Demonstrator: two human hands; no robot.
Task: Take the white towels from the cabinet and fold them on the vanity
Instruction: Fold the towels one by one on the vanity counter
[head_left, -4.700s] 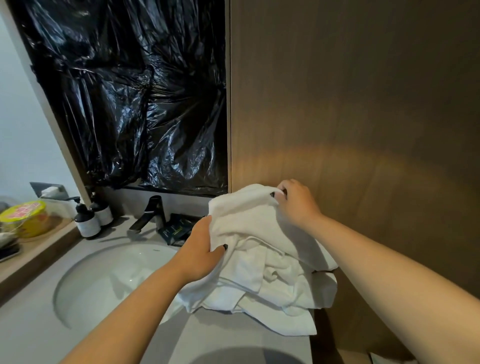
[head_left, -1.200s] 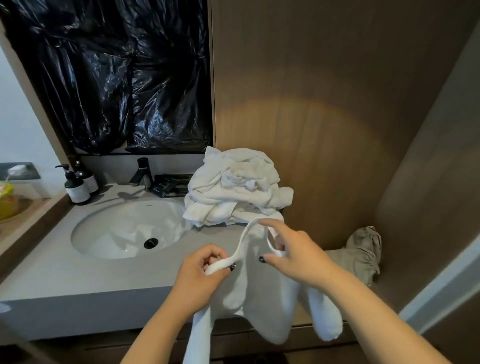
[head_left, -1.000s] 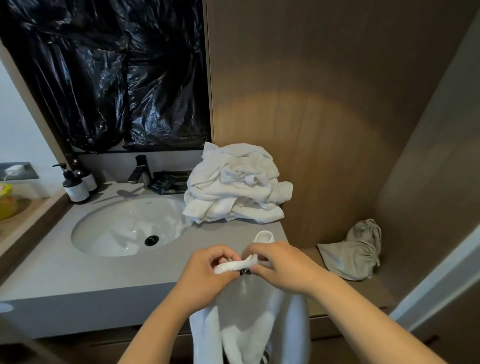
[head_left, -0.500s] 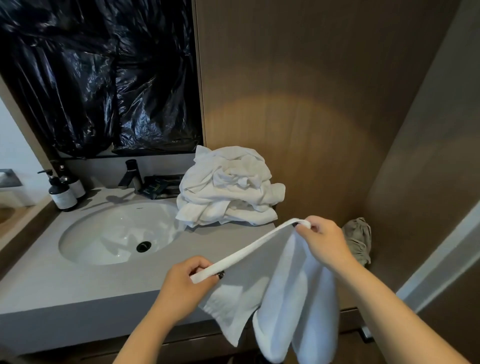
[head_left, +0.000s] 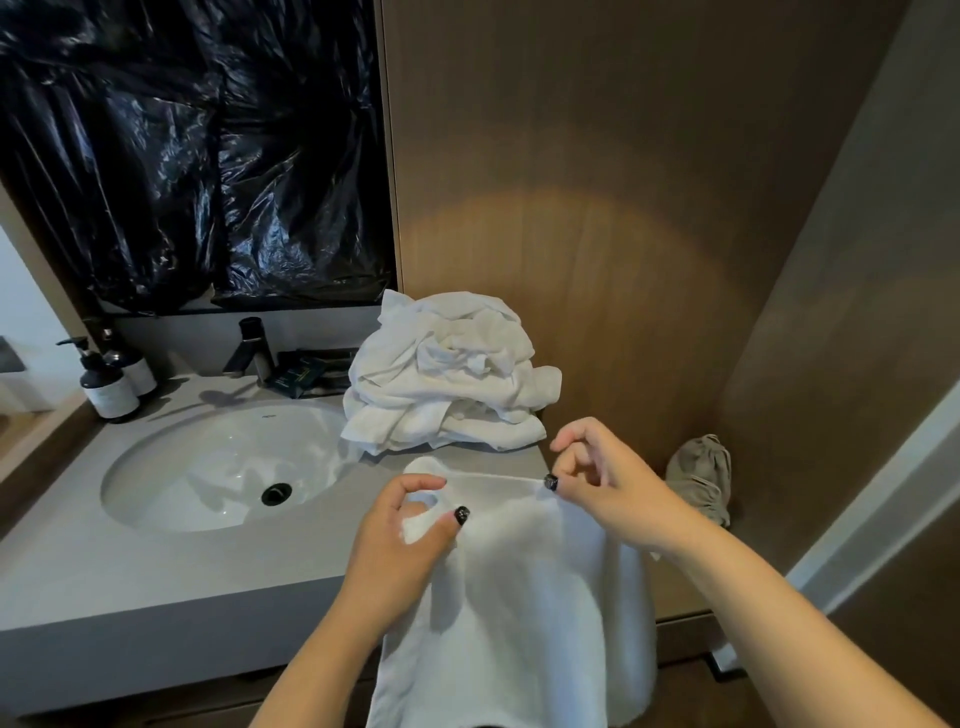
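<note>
I see the wood panel wall (head_left: 597, 182) filling the back and right; black plastic sheeting (head_left: 197, 150) covers the upper left above the counter (head_left: 156, 566); grey counter w/ an oval white sink (head_left: 208, 467) set in it, dark faucet (head_left: 252, 345) behind; crumpled pile of white towels (head_left: 447, 384) sits at the counter's back right corner, against the wall; one white towel (head_left: 519, 597) is held up in front of the counter's right end, top edge stretched between both hands, rest hanging down past the counter front. Left hand (head_left: 400, 545) grip closed, thumb and fingers pinching the towel's left top corner; right hand (head_left: 608, 488) grip closed, pinching the right top corner btwn thumb and forefinger, other fingers curled. Beige cloth bag (head_left: 701, 478) lies on the lower ledge to the right; two dark pump bottles (head_left: 114, 379) stand at the counter's left rear.
</note>
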